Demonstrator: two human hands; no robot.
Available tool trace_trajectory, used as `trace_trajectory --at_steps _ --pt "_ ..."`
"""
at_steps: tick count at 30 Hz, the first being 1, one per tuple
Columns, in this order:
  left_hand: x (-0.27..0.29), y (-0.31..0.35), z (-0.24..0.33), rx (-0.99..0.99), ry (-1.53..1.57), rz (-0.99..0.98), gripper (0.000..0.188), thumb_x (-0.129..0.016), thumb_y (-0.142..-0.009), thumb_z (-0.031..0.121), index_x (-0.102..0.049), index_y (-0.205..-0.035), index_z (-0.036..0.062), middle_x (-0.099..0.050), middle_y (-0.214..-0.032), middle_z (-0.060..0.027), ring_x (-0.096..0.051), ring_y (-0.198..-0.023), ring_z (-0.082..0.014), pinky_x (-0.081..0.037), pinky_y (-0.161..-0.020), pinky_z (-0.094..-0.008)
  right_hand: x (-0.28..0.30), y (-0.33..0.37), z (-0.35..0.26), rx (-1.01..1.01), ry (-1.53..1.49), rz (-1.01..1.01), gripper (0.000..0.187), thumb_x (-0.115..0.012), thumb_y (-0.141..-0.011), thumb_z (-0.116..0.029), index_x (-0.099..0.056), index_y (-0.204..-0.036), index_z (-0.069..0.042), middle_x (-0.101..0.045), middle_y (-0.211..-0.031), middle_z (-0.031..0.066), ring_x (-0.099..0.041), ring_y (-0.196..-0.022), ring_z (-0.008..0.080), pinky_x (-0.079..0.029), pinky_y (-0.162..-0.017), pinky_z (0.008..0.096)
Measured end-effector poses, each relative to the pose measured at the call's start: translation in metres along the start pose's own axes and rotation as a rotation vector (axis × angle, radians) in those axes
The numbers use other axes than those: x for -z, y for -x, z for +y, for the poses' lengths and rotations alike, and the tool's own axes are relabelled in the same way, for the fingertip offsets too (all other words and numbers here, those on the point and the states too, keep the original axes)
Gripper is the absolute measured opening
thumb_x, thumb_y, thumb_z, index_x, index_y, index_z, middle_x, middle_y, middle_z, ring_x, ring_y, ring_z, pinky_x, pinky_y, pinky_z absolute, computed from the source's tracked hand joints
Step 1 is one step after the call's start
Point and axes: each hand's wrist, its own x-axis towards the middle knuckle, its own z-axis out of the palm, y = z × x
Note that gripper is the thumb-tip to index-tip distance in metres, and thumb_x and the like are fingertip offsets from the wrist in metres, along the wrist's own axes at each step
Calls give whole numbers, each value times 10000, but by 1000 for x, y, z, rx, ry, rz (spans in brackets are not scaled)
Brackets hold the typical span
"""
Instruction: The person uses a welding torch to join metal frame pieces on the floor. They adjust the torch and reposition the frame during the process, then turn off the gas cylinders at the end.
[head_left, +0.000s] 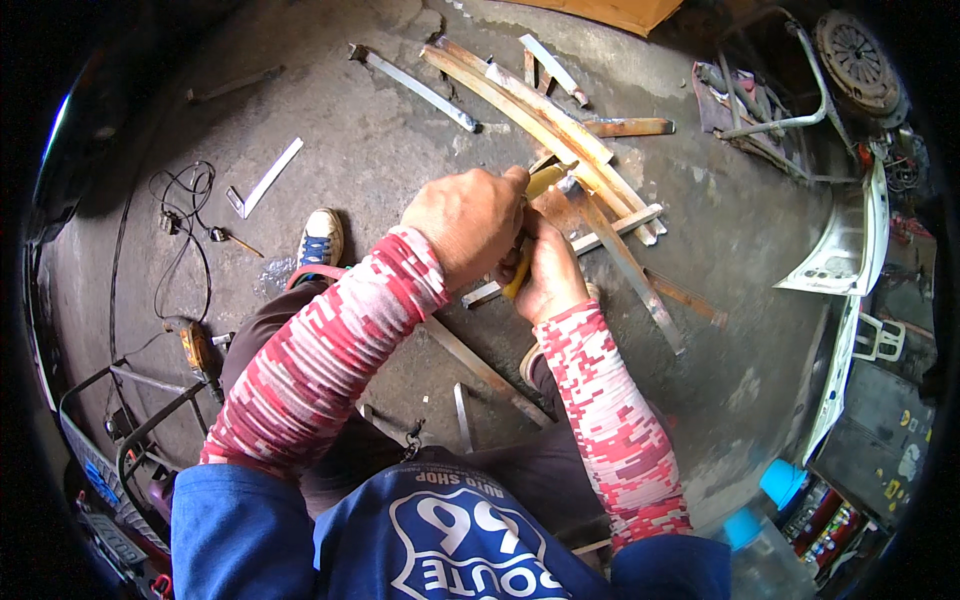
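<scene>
My left hand is closed in a fist, its fingertips meeting my right hand in front of me. Both grip a yellow tool. Part of it shows beside the right palm, and another yellow part sticks out past the left knuckles. My fingers hide the rest, so its kind is unclear. Just beyond the hands lies a pile of rusty and bare metal bars on the concrete floor. A flat rusty bar runs from the pile toward the right.
At left lie a thin metal angle piece, a coiled black cable and a yellow-black power tool near a metal frame. A tubular frame, a round clutch-like disc, a white panel and blue containers stand at right.
</scene>
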Motion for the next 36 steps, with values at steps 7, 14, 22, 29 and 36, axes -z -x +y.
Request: trace_trajectory --at_steps 7,14,22,29,36 --pt "7 0 2 -2 -9 -18 227 -567 -970 218 -600 -1095 31 -702 -790 -220 -724 -767 -406 -581 -674 -485 7 -5 4 6 -47 13 190 -597 -1006 -316 -672 -1044 -145 -640 -877 -24 -501 -649 93 -377 -558 250" --pt "3 0 0 -17 -14 16 209 -534 -1009 232 -599 -1094 54 -675 -750 -226 -702 -717 -422 -566 -637 -504 1 -3 2 -5 -54 31 180 -580 -1025 -329 -654 -993 -168 -591 -827 -44 -490 -640 86 -395 -572 245" --pt "8 0 1 13 -8 -34 217 -564 -956 211 -604 -1063 26 -709 -806 -222 -730 -796 -405 -582 -700 -489 -9 2 0 -12 -64 56 204 -573 -1022 -315 -668 -1101 -153 -647 -935 -15 -572 -753 117 -450 -634 269" --pt "2 2 0 -22 -13 34 227 -571 -982 247 -596 -1094 50 -675 -748 -236 -703 -729 -432 -567 -641 -510 -14 6 -2 -11 -23 93 249 -540 -1038 -359 -592 -865 -188 -479 -681 -59 -434 -568 84 -366 -537 249" --pt "1 2 0 7 -26 18 237 -573 -984 252 -597 -1092 42 -674 -736 -234 -704 -723 -429 -570 -643 -503 -15 9 -3 -7 -17 84 271 -534 -1038 -356 -573 -830 -187 -461 -660 -52 -423 -563 91 -359 -540 257"
